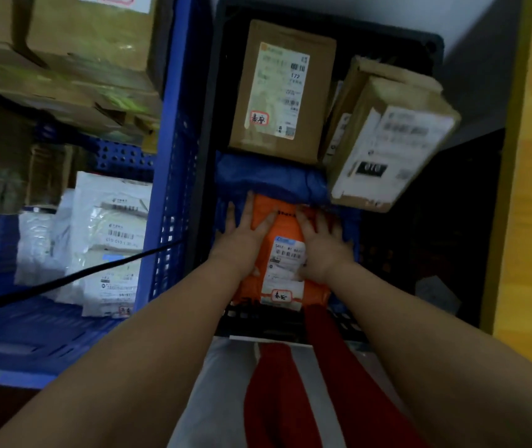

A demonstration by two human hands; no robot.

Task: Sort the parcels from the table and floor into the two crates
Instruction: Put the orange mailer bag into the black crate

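1. Nearest to us, two bare forearms reach forward over a white garment crossed by a red strap.
2. Our left hand lies flat with straight fingers on the left edge of an orange mailer; our right hand presses its right edge the same way — neither hand curls round it.
3. The orange mailer, with a white shipping label, rests inside the dark crate, on a blue bag parcel.
4. Beyond lie a brown box, label up, and a second cardboard box tilted against the right wall.
5. To the left stands a blue crate holding white poly mailers — a black cable crosses it.
6. Farthest left, stacked cardboard boxes appear blurred.
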